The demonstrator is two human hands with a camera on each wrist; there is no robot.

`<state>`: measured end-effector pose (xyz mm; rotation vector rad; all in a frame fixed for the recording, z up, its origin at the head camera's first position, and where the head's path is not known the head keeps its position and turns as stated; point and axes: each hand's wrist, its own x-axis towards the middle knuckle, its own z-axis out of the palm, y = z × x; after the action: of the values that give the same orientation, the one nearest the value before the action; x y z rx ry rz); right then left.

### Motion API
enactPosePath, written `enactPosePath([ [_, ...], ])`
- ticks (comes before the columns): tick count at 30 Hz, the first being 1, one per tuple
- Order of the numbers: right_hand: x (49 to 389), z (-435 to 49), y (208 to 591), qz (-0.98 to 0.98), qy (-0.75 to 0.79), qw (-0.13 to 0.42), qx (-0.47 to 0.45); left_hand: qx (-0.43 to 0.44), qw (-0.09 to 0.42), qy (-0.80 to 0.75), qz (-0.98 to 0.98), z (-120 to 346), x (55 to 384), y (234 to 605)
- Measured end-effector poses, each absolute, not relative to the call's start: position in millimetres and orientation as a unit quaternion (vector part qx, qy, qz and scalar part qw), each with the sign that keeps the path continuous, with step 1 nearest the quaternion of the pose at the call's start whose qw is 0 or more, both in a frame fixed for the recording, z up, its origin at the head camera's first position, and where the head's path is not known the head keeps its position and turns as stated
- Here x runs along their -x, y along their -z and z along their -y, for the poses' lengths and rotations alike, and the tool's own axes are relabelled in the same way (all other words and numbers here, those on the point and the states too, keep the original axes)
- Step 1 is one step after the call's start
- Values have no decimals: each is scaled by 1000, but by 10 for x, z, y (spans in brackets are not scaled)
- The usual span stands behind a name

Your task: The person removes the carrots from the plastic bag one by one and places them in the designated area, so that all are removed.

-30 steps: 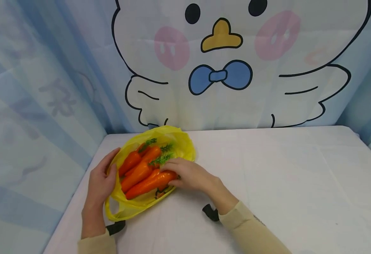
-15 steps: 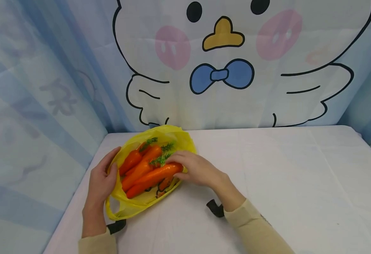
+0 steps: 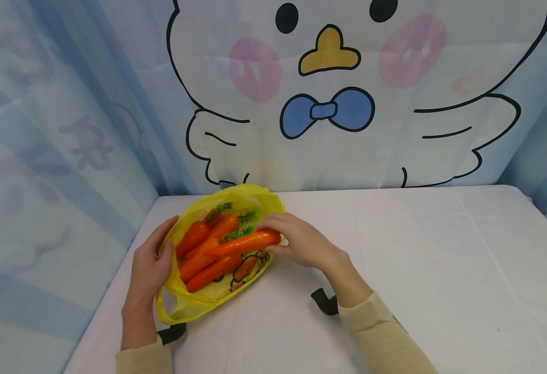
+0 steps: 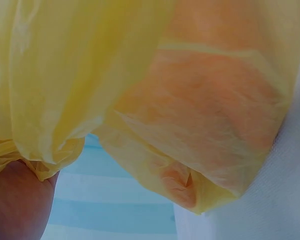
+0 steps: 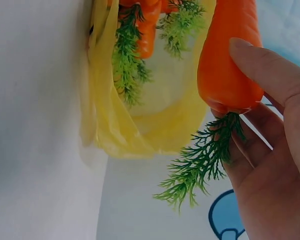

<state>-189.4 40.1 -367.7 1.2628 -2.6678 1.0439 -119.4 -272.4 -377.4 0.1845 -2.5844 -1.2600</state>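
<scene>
A yellow plastic bag (image 3: pixel 198 310) lies with its mouth spread, several orange carrots with green tops inside. My left hand (image 3: pixel 150 264) grips the bag's rim at its left side; in the left wrist view a fold of the bag (image 4: pixel 60 150) is bunched by the skin at lower left. At the bag's right edge, my right hand (image 3: pixel 303 241) holds one carrot (image 3: pixel 254 240) by its thick end, thumb on one side and fingers on the other. That carrot (image 5: pixel 227 60) hangs its leafy top below the fingers in the right wrist view. Other carrots (image 3: pixel 208 257) rest beneath it.
A white-covered table (image 3: pixel 418 270) extends to the right and front. Behind it hangs a curtain (image 3: pixel 324 161) with a cartoon figure, and a blue patterned curtain (image 3: pixel 44 208) is on the left. Black straps (image 3: pixel 324 302) sit near both wrists.
My right hand has lifted a carrot and drawn it up and to the right, uncovering another carrot and a print on the bag. My left hand stays on the rim.
</scene>
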Motion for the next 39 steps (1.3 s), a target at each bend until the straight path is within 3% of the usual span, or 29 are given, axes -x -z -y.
enactPosePath([
  [27,2104,-861,3640,859,-382,63,-336,-62,130,438,887,2731,1184,3762],
  [39,2249,-1096,3747,882,-364,43,-295,-56,132,430,891,2753,1200,3783],
])
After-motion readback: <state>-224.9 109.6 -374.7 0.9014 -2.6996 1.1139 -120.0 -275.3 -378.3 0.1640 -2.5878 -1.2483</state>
